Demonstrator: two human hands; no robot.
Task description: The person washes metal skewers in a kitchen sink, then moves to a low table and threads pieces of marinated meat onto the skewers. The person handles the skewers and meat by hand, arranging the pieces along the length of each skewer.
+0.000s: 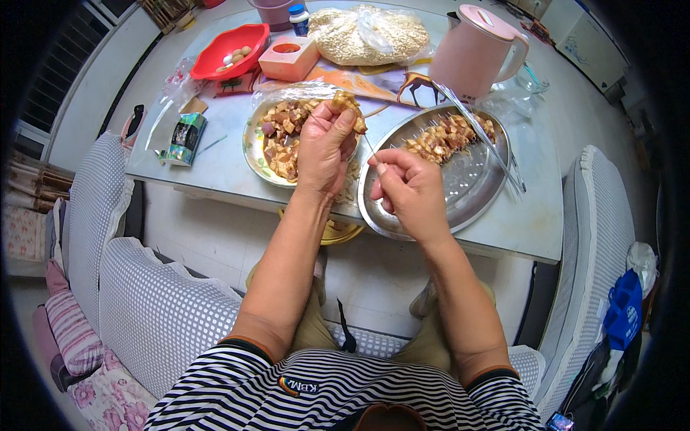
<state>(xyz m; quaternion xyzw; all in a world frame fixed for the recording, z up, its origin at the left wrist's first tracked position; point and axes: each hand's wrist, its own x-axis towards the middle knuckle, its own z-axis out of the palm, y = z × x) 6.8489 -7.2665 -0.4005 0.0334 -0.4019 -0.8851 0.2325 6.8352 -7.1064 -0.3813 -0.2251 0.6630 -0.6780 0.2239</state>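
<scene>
My left hand (326, 143) pinches chunks of marinated meat (353, 110) above the right side of a patterned bowl (252, 161). From that meat a thin metal skewer (368, 144) runs down to my right hand (412, 188), whose thumb and forefinger grip its lower end. Inside the bowl lie more raw meat pieces (283, 156), partly hidden by my left hand. Under and beyond my right hand sits an oval steel tray (469, 202). Several loaded meat skewers (450, 137) lie along its far side, and a bundle of bare metal skewers (480, 132) rests across its right rim.
A pink kettle (466, 51) stands behind the tray. Farther back are a bag of pale puffed pieces (369, 37), a tissue box (288, 56) and a red basin (229, 48) with eggs. A green packet (185, 137) lies at left. Below the table edge shows a yellow basin (342, 234).
</scene>
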